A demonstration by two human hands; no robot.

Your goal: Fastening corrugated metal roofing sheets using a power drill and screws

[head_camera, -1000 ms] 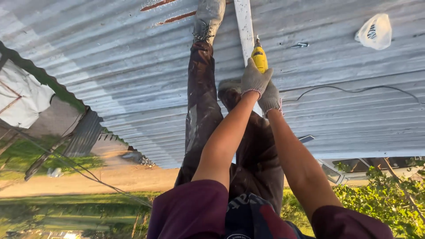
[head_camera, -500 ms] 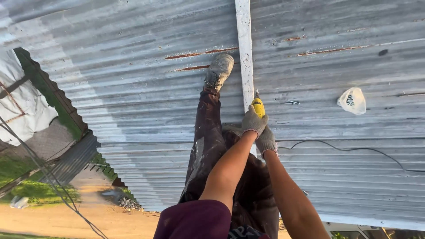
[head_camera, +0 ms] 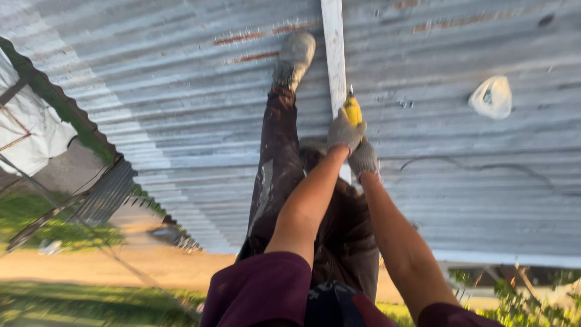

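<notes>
While left hand grips yellow tool — right hand fisted just below; white bag contents unclear.

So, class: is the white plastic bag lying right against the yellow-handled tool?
No, the white plastic bag lies well to the right on the corrugated roof, apart from the yellow-handled tool held by the left hand.

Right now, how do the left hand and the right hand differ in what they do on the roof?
The left hand is higher and wraps the yellow-handled tool, while the right hand sits lower, just behind it, and whether it holds anything cannot be told. The left hand lies beside the white strip; the right hand is nearer the body. Both wear grey work gloves over the corrugated metal roof.
</notes>
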